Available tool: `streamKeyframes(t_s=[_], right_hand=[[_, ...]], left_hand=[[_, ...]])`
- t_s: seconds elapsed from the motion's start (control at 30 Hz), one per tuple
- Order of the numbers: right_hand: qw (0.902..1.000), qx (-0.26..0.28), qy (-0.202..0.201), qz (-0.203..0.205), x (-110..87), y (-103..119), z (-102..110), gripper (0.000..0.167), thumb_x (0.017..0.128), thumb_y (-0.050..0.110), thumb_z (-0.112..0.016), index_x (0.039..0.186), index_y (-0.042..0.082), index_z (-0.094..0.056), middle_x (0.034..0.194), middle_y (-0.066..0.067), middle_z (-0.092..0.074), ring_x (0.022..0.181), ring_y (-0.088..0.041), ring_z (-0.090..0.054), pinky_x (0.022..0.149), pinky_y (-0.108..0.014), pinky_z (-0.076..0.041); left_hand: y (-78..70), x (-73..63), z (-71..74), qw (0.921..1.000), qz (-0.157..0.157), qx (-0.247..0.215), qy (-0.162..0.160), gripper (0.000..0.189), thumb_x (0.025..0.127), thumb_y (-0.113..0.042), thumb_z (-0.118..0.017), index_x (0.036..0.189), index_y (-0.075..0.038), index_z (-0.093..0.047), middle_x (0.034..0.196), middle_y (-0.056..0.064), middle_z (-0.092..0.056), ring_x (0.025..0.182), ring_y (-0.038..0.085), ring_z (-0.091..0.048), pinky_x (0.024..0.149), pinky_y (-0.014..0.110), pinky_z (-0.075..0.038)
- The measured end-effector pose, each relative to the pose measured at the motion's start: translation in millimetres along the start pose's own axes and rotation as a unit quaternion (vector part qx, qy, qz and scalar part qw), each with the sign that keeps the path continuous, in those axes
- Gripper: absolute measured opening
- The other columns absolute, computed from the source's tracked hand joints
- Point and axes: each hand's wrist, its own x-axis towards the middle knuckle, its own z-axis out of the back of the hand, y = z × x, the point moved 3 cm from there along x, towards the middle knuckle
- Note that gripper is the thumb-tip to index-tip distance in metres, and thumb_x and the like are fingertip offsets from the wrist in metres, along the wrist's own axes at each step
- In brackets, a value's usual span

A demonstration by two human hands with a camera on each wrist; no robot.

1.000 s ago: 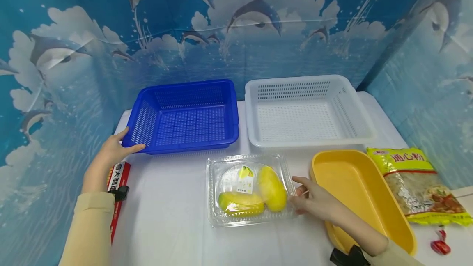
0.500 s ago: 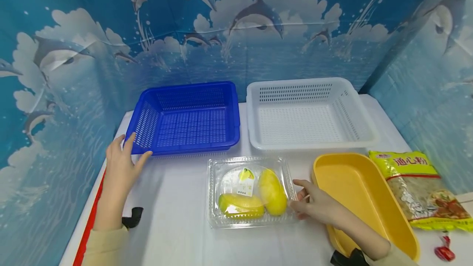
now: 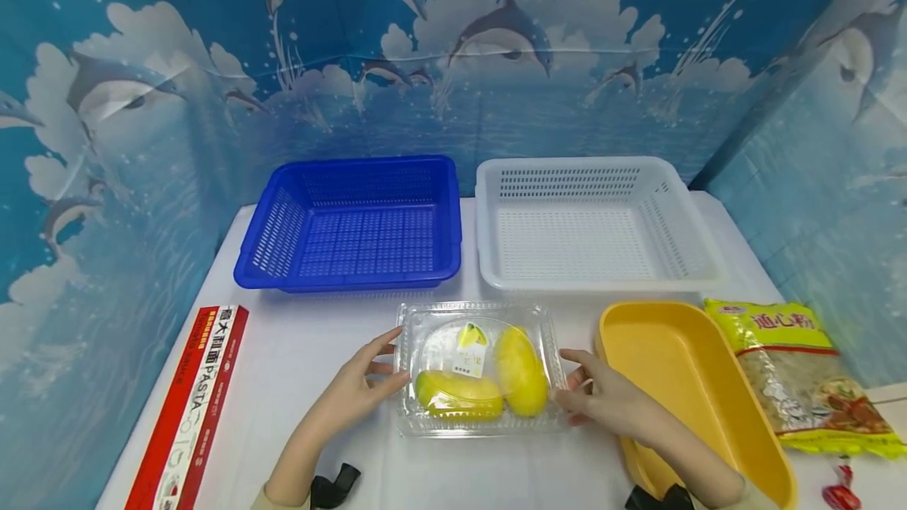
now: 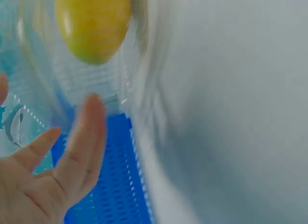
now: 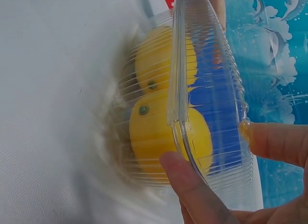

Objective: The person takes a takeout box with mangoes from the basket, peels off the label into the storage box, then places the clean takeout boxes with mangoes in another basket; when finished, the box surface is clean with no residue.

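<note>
A clear plastic clamshell box [image 3: 453,321] lies on the white table in front of the baskets. Two yellow mangoes [image 3: 520,372] show through its lid, beside a small printed label. My right hand [image 3: 605,396] holds the right side of the box; in the right wrist view its fingertips are on the rim seam and the lid's edge. At the opposite side, my left hand [image 3: 350,392] has its thumb and fingers spread, with the fingertips right at the box's left rim. The left wrist view is blurred, with that hand [image 4: 53,180] below the box.
Behind the box stand a blue basket [image 3: 283,283] and a white basket [image 3: 602,283]. A yellow tray [image 3: 666,384] lies under my right forearm. Beyond it are a pasta bag [image 3: 794,368] and a red wrapped candy [image 3: 841,494]. A red pasta box [image 3: 187,408] lies at the left.
My left hand has left the blue basket's front left corner and moved right and nearer, to the clamshell box's left rim, uncovering the red pasta box. The right hand stays at the clamshell box.
</note>
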Motion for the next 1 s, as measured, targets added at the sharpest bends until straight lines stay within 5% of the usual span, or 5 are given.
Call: streamKeyframes(t_s=[0.23,0.53,0.7,0.83,1.0], right_hand=[[0.9999,0.000,-0.002,0.011,0.3,-2.0,-1.7,0.080,0.090,0.015,-0.071,0.146,-0.014,-0.024,0.097,-0.012,-0.048,0.080,-0.020,-0.059,0.070,-0.036,-0.061],[0.9962,-0.085,0.008,0.016,1.2,4.8,5.7,0.080,0.088,0.025,-0.073,0.146,-0.010,-0.031,0.098,-0.009,-0.055,0.081,-0.018,-0.059,0.068,-0.029,-0.057],[0.9741,-0.214,-0.053,0.051,1.1,28.3,17.0,0.077,0.089,0.039,-0.071,0.144,-0.005,-0.039,0.118,-0.018,-0.060,0.100,-0.029,-0.062,0.078,-0.041,-0.057],[0.9548,-0.252,-0.116,0.108,7.3,64.1,18.4,0.062,0.092,0.037,-0.069,0.139,0.002,-0.049,0.130,-0.021,-0.056,0.112,-0.036,-0.058,0.087,-0.051,-0.056],[0.9475,-0.278,-0.044,0.152,35.2,98.9,1.2,0.045,0.091,0.029,-0.070,0.126,0.003,-0.062,0.112,-0.011,-0.064,0.104,-0.027,-0.060,0.089,-0.042,-0.054]], left_hand=[[-1.2,3.0,-6.3,0.9975,0.000,-0.068,0.018,0.071,0.092,-0.026,-0.070,0.153,-0.018,-0.035,0.123,0.016,-0.051,0.091,0.018,-0.060,0.072,0.026,-0.060],[-2.3,0.3,-9.1,0.9973,0.003,-0.074,0.007,0.071,0.091,-0.022,-0.071,0.153,-0.016,-0.036,0.117,0.014,-0.051,0.087,0.017,-0.058,0.068,0.024,-0.059],[-6.2,0.7,-9.8,0.9975,0.008,-0.070,0.006,0.071,0.091,-0.021,-0.071,0.153,-0.015,-0.036,0.116,0.015,-0.051,0.087,0.017,-0.058,0.068,0.023,-0.059],[-7.8,0.5,-10.3,0.9975,0.014,-0.069,0.003,0.071,0.091,-0.020,-0.072,0.153,-0.016,-0.037,0.115,0.014,-0.051,0.087,0.017,-0.058,0.068,0.024,-0.059],[-8.1,-1.1,-10.9,0.9973,0.023,-0.069,0.000,0.071,0.090,-0.018,-0.073,0.152,-0.017,-0.038,0.114,0.013,-0.051,0.087,0.017,-0.056,0.068,0.025,-0.060]])
